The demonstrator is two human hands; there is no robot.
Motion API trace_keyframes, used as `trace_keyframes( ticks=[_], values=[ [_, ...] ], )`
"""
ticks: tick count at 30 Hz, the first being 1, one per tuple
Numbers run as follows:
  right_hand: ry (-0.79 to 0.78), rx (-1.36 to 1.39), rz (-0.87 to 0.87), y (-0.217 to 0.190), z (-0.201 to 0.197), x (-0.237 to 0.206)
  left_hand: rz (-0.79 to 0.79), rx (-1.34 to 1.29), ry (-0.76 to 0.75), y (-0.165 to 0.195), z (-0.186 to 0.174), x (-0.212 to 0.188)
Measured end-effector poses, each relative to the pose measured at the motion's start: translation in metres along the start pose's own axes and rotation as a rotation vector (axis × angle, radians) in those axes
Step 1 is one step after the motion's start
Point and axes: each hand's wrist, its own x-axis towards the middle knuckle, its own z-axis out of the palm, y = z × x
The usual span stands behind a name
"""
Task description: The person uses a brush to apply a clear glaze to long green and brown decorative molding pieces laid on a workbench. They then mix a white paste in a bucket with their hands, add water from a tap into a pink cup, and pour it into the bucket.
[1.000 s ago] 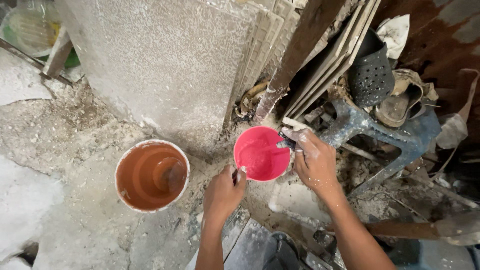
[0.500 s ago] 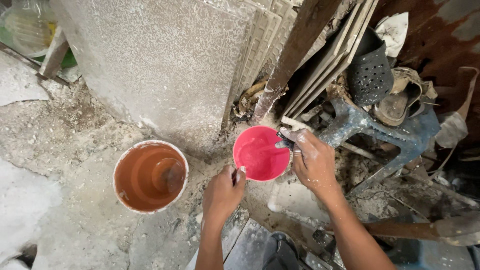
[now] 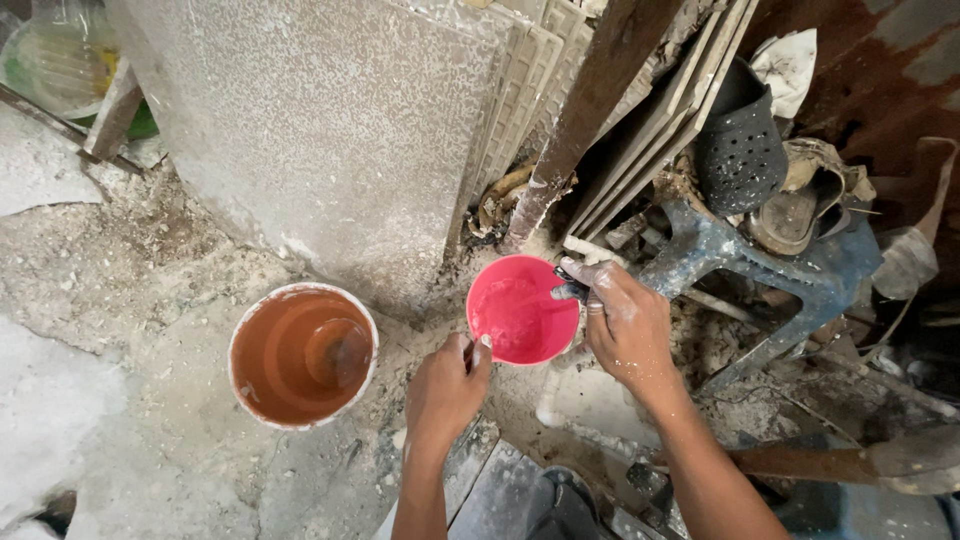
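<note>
A small pink bowl smeared with white paste sits on the dusty ground in front of me. My left hand pinches its near rim with thumb and fingers. My right hand, dusted white, is at the bowl's right rim and grips a small dark tool whose tip reaches over the bowl's edge. To the left of the bowl stands a round bucket with a white rim, holding brownish water.
A large speckled stone slab leans upright behind the bowl, with stacked tiles and a wooden plank beside it. At the right lie a blue plastic stool, dark sandals and rubble.
Both hands and the bowl stay nearly where they were; the view has shifted only slightly.
</note>
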Motion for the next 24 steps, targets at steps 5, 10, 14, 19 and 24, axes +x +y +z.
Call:
trace_keyframes(
  ticks=[5, 10, 14, 19, 24],
  values=[
    [-0.008, 0.027, 0.023, -0.0034, -0.0018, 0.0012, 0.005, -0.007, 0.015, -0.0013, 0.0011, 0.0003],
    [-0.002, 0.026, 0.015, -0.0036, -0.0021, 0.0009, -0.013, -0.020, 0.024, -0.0006, 0.0016, -0.0004],
    [-0.001, 0.000, -0.009, -0.0020, -0.0020, 0.0005, 0.000, -0.015, 0.058, -0.0001, 0.0026, 0.0002],
    [-0.004, 0.025, 0.034, -0.0027, -0.0013, 0.0017, -0.047, -0.011, -0.012, 0.0004, 0.0041, 0.0038],
    [0.011, 0.011, 0.008, -0.0059, -0.0019, 0.0030, -0.006, -0.007, 0.035, -0.0020, 0.0053, 0.0035]
  ],
)
